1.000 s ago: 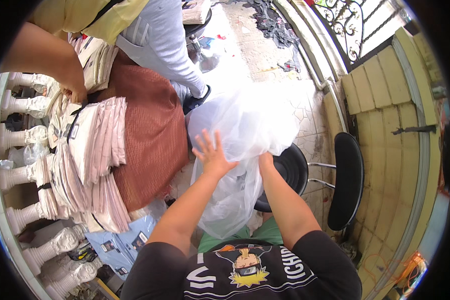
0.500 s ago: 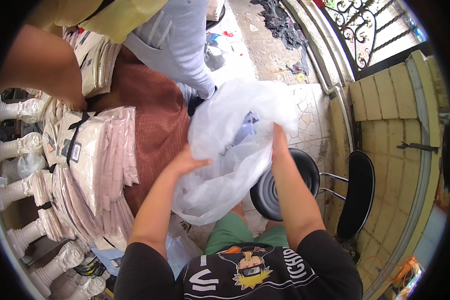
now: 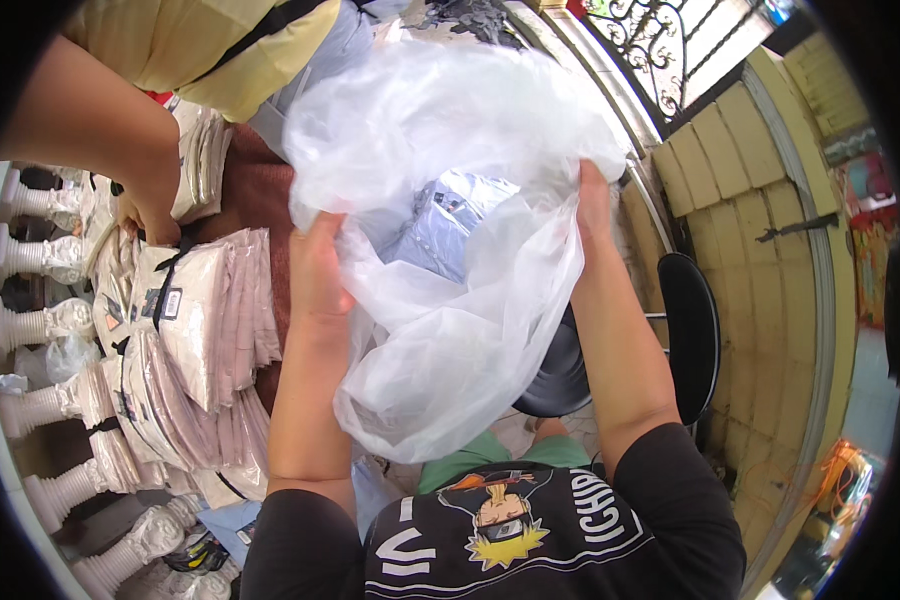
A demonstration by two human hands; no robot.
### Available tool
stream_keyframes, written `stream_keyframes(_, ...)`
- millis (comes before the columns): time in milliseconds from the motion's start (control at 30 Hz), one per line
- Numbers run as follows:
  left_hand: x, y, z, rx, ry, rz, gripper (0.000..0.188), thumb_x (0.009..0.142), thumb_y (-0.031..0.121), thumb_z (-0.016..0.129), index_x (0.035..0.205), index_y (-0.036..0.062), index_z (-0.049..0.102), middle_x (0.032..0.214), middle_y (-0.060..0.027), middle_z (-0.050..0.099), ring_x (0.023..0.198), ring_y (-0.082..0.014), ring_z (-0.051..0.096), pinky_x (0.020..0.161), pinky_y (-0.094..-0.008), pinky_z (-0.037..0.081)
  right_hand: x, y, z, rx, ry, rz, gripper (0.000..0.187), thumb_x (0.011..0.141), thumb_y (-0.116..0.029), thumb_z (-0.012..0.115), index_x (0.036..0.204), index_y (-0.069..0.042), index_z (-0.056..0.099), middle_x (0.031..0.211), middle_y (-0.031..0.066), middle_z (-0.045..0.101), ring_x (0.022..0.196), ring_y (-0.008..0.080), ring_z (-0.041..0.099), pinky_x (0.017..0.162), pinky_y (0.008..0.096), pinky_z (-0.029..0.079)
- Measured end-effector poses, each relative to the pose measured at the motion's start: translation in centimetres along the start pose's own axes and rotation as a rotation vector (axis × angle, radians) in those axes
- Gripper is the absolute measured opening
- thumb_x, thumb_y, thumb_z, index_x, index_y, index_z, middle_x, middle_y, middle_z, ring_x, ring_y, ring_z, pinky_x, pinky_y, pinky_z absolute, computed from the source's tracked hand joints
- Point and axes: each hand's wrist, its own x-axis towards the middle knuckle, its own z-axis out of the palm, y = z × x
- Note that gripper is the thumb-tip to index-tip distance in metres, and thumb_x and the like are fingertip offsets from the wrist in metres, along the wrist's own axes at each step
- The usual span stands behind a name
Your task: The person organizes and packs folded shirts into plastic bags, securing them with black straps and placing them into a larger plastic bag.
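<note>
A large translucent white plastic bag spreads wide between my arms, its mouth open toward me. My left hand is closed on the left side of its rim, thumb showing at the edge. On the opposite side my right hand grips the rim, with the fingers partly hidden by the plastic. Down inside the bag lie light blue folded garments in clear, shiny wrapping. The bottom of the bag is out of sight.
At left, stacks of wrapped beige folded garments, tied with black bands, lie on a brown cloth beside white balusters. Another person's hand touches one stack. A black stool stands near my legs; a tiled wall runs along the right.
Both my hands have moved up and away from me, pulling the bag's mouth wider. More of the blue garments shows inside. The other person's hand stays at the beige stacks.
</note>
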Motion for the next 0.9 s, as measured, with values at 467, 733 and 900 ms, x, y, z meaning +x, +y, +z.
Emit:
stream_keyframes(467,-13.6,13.3,14.1,-0.130,-0.190,0.280,0.044,0.086,0.029,0.042,0.120,0.0025,0.045,0.118,-0.0130,0.051,0.104,-0.0295,0.053,0.088,-0.0419,0.044,-5.2,-13.5,4.6,-0.010,-0.518,-0.618,0.034,0.083,-0.017,0.053,0.113,-0.002,0.052,0.101,0.0074,0.060,0.090,0.0162,0.056,0.081,0.0289,0.046)
stream_keyframes(733,-17.1,14.6,14.5,-0.170,-0.278,0.359,0.045,0.086,0.031,0.040,0.121,0.0019,0.044,0.119,-0.0134,0.050,0.106,-0.0295,0.051,0.090,-0.0425,0.043,-11.9,-17.6,7.8,0.520,-0.685,-0.371,0.029,0.085,-0.015,0.041,0.105,0.001,0.054,0.097,0.0095,0.061,0.087,0.0189,0.060,0.080,0.0301,0.048)
stream_keyframes(900,-20.1,14.7,14.1,-0.202,-0.321,0.394,0.046,0.087,0.031,0.039,0.122,0.0016,0.044,0.120,-0.0136,0.050,0.108,-0.0295,0.050,0.091,-0.0430,0.042,-13.7,-19.9,9.3,0.521,-0.821,-0.371,0.031,0.085,-0.017,0.040,0.105,0.001,0.054,0.096,0.0093,0.061,0.088,0.0191,0.059,0.079,0.0300,0.048)
